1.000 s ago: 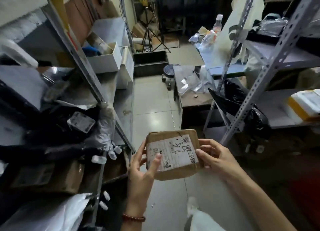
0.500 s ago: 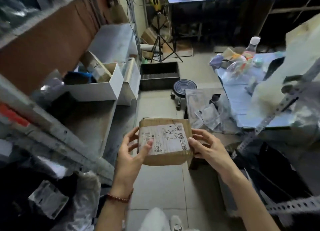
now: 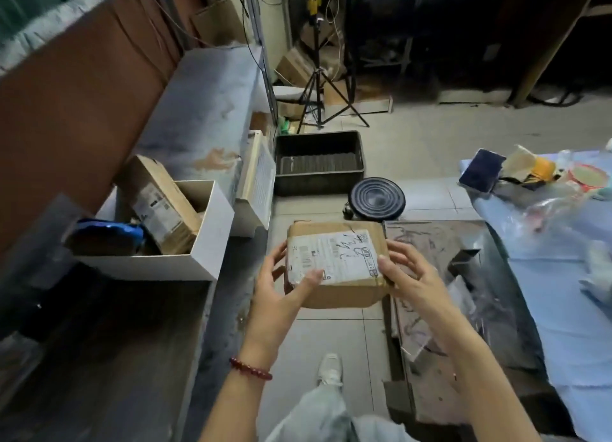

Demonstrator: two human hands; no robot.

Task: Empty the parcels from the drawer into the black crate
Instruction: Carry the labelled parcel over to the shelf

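My left hand (image 3: 281,289) and right hand (image 3: 407,276) grasp 1 brown parcel (image 3: 344,292) by its 2 side edges, held above the tiled floor (image 3: 430,150). The black crate (image 3: 318,186) stands beyond it, apart.

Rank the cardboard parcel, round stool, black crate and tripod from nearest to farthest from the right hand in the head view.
1. cardboard parcel: held by the right hand, on its left.
2. round stool: on the floor just beyond the parcel.
3. black crate: farther back, left of the stool.
4. tripod: behind the crate, farthest.
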